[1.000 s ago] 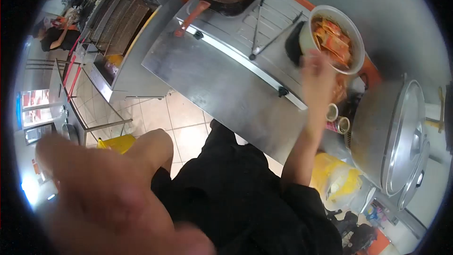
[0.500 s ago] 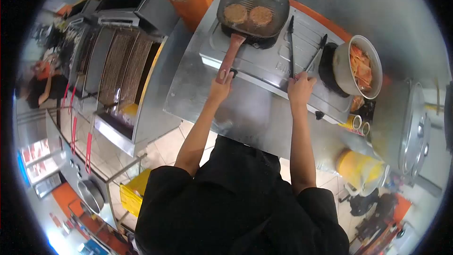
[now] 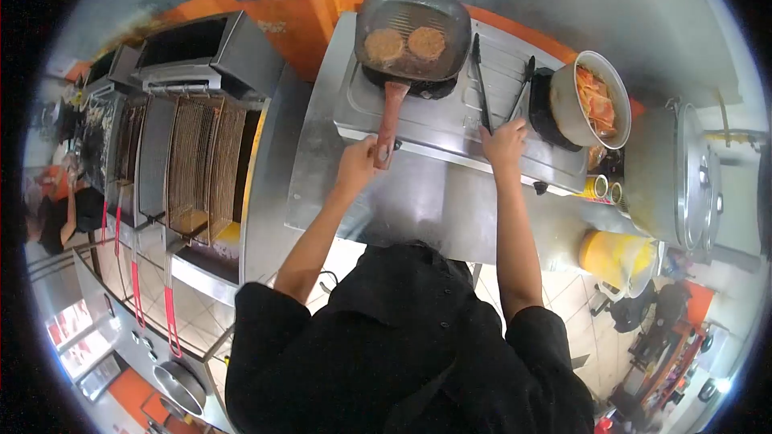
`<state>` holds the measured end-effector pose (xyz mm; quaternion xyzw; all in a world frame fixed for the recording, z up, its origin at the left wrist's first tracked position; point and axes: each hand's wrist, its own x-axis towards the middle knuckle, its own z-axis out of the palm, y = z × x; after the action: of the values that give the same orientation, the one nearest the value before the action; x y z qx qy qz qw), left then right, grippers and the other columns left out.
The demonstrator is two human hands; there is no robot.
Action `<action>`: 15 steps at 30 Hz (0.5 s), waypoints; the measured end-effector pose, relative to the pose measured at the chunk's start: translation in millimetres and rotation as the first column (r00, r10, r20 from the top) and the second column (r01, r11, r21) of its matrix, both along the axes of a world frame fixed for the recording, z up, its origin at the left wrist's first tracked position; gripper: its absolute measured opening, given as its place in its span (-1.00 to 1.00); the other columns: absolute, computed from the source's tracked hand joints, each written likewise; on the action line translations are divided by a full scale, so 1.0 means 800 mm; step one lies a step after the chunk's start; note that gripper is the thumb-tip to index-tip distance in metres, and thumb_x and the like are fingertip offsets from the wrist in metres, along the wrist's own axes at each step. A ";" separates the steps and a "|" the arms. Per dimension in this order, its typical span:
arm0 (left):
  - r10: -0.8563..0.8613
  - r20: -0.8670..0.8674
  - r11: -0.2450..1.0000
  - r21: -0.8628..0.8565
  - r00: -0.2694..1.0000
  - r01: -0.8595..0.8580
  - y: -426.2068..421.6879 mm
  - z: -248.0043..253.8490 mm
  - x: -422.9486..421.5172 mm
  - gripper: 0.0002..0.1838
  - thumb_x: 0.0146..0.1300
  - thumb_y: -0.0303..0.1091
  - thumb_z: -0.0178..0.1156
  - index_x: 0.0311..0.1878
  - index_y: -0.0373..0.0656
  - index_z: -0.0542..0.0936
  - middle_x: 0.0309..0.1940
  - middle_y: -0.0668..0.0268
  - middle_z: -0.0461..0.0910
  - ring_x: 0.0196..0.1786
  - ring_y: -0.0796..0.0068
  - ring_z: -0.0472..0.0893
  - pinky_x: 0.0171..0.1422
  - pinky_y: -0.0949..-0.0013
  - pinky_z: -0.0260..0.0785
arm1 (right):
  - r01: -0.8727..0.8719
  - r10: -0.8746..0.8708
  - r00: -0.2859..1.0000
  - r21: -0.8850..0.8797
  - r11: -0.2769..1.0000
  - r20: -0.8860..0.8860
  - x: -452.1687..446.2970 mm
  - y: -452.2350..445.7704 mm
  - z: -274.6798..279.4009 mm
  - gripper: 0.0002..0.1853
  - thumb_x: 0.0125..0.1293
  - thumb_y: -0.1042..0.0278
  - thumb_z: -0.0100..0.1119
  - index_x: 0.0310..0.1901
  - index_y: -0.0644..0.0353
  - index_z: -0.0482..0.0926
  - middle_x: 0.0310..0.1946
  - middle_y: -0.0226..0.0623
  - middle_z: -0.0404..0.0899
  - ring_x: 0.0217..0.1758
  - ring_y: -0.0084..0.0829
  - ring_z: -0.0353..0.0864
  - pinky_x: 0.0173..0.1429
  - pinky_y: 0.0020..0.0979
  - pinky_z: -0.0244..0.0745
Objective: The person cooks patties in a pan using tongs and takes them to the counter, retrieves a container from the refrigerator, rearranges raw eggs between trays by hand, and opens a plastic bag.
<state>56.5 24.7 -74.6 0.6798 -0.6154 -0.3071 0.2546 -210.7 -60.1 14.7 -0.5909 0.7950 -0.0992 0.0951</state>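
Observation:
My right hand (image 3: 504, 145) is closed around the joined end of a pair of tongs (image 3: 483, 84), whose two arms spread over the stove top. My left hand (image 3: 357, 164) is beside the end of the brown handle of a square grill pan (image 3: 442, 69). Its fingers are curled against or under the handle's left side, and their tips are hidden. Two browned patties, a left patty (image 3: 384, 46) and a right patty (image 3: 427, 43), lie side by side in the pan. The pan sits on the left burner of the silver two-burner stove (image 3: 442, 116).
A pot (image 3: 567, 104) with orange-red slices stands on the right burner. Beyond it is a large lidded stockpot (image 3: 655, 173). A yellow tub (image 3: 607, 257) is at the right front. Fryer baskets (image 3: 193, 169) are on the left, where another person (image 3: 60, 213) stands farther back.
My left hand has slid from on top of the pan handle to its left side. My right hand keeps hold of the tongs. The whole view has shifted slightly.

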 end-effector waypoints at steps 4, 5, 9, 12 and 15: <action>0.424 -0.895 0.880 0.443 0.137 0.170 -0.014 0.049 0.002 -0.48 0.34 0.11 -0.23 -0.08 -0.18 0.47 -0.38 0.25 0.55 -0.24 0.18 0.60 -0.17 0.22 0.41 | 0.049 -0.045 0.997 0.075 0.996 -0.064 -0.004 -0.013 -0.023 -0.30 0.03 0.09 0.31 -0.04 0.48 0.16 -0.11 -0.01 0.38 0.00 -0.05 0.40 -0.02 -0.16 0.41; 0.376 -0.926 0.881 0.367 0.027 0.298 -0.019 0.059 0.003 -0.46 0.36 0.09 -0.23 0.01 -0.24 0.39 -0.26 0.29 0.53 -0.17 0.21 0.58 -0.09 0.27 0.40 | 0.070 -0.063 0.996 0.098 0.993 -0.067 -0.003 -0.016 -0.026 -0.33 0.06 0.12 0.29 -0.05 0.49 0.17 -0.13 0.01 0.40 -0.02 -0.05 0.43 -0.05 -0.15 0.42; 0.404 -0.911 0.843 0.405 0.081 0.354 -0.038 0.087 -0.011 -0.54 0.39 0.04 -0.26 -0.10 -0.19 0.41 -0.43 0.34 0.46 -0.32 0.45 0.54 -0.30 0.49 0.38 | -0.171 0.238 0.926 0.236 0.957 -0.294 -0.021 -0.016 -0.015 -0.44 0.10 0.21 0.20 -0.10 0.53 0.21 -0.20 0.13 0.45 -0.08 0.04 0.47 -0.11 -0.12 0.43; 0.446 -0.895 0.787 0.401 0.017 0.468 -0.045 0.084 -0.012 -0.68 0.38 -0.08 -0.15 -0.17 -0.17 0.39 -0.55 0.43 0.36 -0.50 0.56 0.42 -0.44 0.54 0.27 | -0.111 0.129 0.981 -0.124 0.986 0.147 -0.033 -0.011 0.006 -0.58 0.13 0.31 0.09 -0.16 0.55 0.26 -0.35 0.27 0.45 -0.15 0.22 0.45 -0.15 -0.08 0.40; 0.460 -0.884 0.815 0.386 -0.077 0.433 -0.043 0.087 -0.023 -0.80 0.34 -0.21 -0.07 -0.27 -0.14 0.36 -0.65 0.53 0.20 -0.67 0.69 0.21 -0.55 0.57 0.08 | -0.079 0.111 0.964 -0.140 0.987 0.242 -0.028 0.002 0.055 -0.61 0.23 0.28 0.02 -0.15 0.53 0.27 -0.37 0.31 0.45 -0.19 0.21 0.46 -0.14 -0.08 0.38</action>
<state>38.3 -9.7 -4.7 0.2722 -0.0859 -0.8697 0.4027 -233.5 -58.2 59.0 -0.6162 0.7393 -0.2190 0.1602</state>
